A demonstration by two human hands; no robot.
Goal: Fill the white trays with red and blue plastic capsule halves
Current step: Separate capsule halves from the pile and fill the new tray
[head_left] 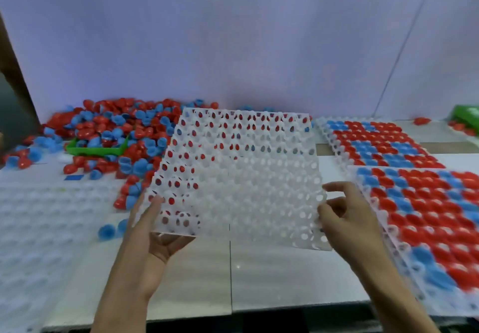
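Empty white tray (241,177) held up off the table (285,275), tilted, its far edge raised; every hole bare, the capsule pile (116,130) showing red and blue through them. My left hand (153,231) gripped its near left corner, thumb on top, fingers curled beneath. My right hand (347,216) pinched the near right edge, fingers bent.

Right side: two filled trays, the near one (425,218) and the far one (381,143), both packed with red and blue halves. The held tray's right edge sat close beside the near filled tray. Left side: blurred stack of empty trays (39,224) at the near left. A green bin (96,148) lay half buried in the pile, halves inside. A few stray halves (107,230) lay near my left wrist. Bare table showed under and near the held tray.
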